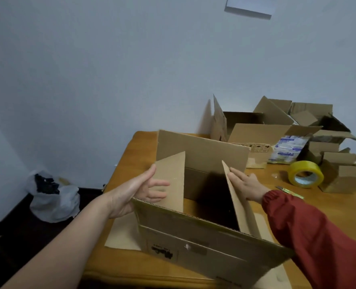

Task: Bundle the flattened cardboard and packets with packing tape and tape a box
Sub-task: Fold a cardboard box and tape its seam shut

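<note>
open box [193, 243] between our hands on the desk [329, 207]
our left hand [139, 192] spread against its left flap [173, 170]; right hand [246, 184] flat on its right flap [236, 203]

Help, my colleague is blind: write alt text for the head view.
A person's left hand and right hand each touch an upright side flap of an open cardboard box on a wooden table. A yellow tape roll, packets and more open boxes sit beyond.
</note>
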